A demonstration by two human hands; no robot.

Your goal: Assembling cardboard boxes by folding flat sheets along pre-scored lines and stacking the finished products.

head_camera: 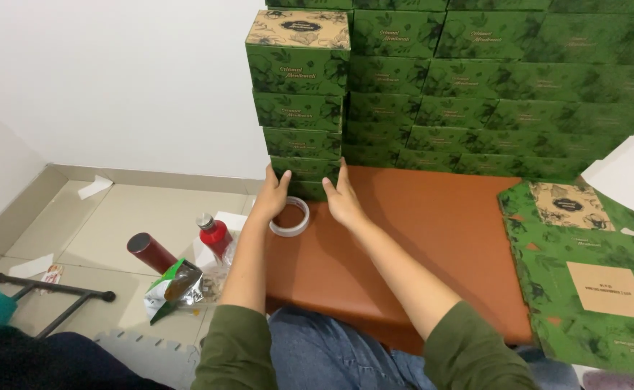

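Both hands sit at the foot of the leftmost stack of green boxes, on the brown desk. Left hand is flat & open w/ fingers against the left edge of the bottom box; right hand is also open, pressing its right edge. The box lies straight ahead, long axis running left-right btwn the palms. A tape roll rests just below the left hand, near the wrist. Neither hand is closed round anything.
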